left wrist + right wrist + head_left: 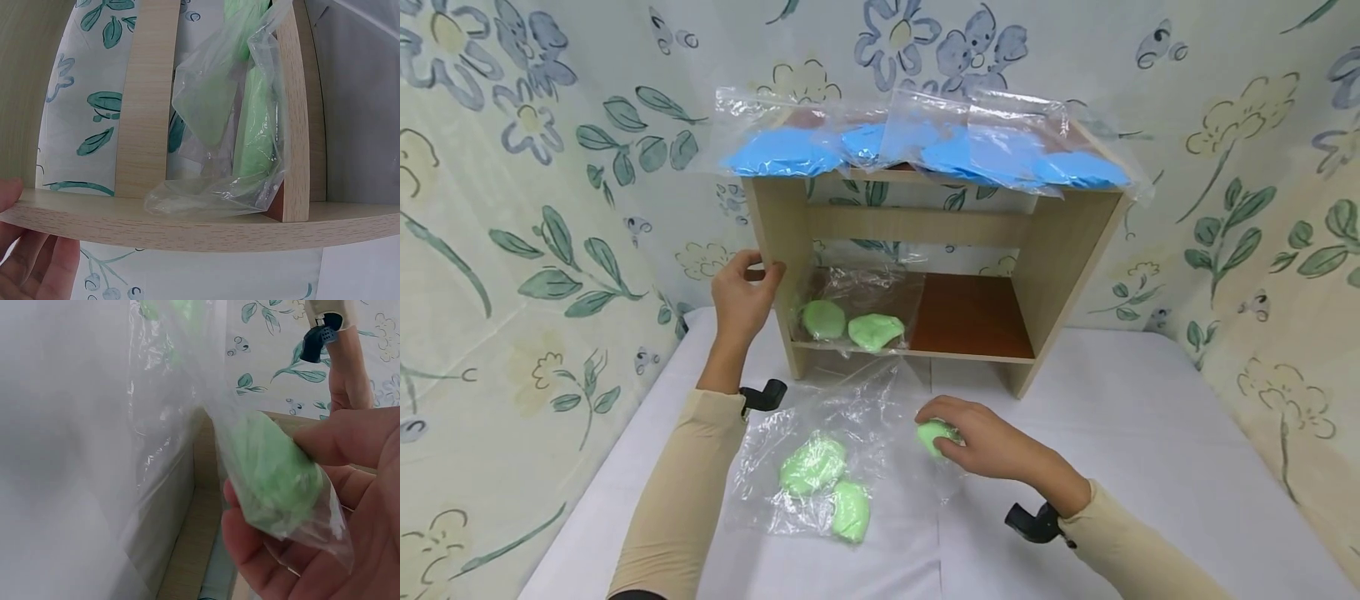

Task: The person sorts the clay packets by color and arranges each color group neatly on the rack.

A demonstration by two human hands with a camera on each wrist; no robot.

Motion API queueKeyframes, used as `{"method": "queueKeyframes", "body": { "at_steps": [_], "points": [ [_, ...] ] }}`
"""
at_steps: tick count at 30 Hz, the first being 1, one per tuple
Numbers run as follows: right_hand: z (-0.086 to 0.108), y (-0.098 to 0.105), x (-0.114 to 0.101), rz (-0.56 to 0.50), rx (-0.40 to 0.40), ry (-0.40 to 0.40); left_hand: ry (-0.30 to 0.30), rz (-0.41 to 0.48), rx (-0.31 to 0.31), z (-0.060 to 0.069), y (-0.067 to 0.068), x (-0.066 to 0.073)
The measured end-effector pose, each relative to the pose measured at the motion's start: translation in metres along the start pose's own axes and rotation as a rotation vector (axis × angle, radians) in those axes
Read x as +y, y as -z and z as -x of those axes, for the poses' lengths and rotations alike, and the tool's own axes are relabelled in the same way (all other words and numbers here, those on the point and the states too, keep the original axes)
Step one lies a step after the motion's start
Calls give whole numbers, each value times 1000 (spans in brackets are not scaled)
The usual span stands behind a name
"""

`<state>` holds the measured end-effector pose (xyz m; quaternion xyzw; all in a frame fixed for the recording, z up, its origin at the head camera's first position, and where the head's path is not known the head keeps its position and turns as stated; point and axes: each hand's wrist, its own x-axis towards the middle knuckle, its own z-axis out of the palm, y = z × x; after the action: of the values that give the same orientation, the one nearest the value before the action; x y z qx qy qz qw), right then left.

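Note:
My left hand (743,296) holds the left side panel of a small wooden shelf unit (1067,258). In the left wrist view, the thumb (9,194) lies inside the panel and the fingers outside it. Over the white cloth, in front of the shelf, my right hand (988,440) grips a clear plastic bag with a pale green lump (275,472) in it. Left of that hand lies a clear bag (760,492) with two more green lumps (814,467). Another clear bag (872,287) with two green pieces (876,332) sits on the lower shelf's left half.
Several clear bags with flat blue pieces (786,152) lie along the shelf unit's top, some overhanging its front edge. White cloth (1120,417) covers the table. Floral fabric (1240,167) hangs behind and at both sides.

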<state>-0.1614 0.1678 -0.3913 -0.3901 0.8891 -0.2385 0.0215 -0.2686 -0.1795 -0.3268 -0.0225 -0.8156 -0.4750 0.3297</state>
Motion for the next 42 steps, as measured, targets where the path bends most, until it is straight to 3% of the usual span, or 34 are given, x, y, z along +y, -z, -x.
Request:
{"method": "queueKeyframes", "body": {
  "at_steps": [7, 13, 27, 42],
  "points": [
    [4, 17, -1, 41, 47, 34, 0, -4, 2, 0, 0, 0],
    [8, 27, -3, 70, 38, 4, -1, -5, -1, 1, 0, 0],
    [12, 67, -11, 59, 104, 44, 4, 4, 7, 0, -1, 1],
    [-15, 112, -23, 35, 169, 98, 4, -20, 6, 1, 0, 2]
  ]
}}
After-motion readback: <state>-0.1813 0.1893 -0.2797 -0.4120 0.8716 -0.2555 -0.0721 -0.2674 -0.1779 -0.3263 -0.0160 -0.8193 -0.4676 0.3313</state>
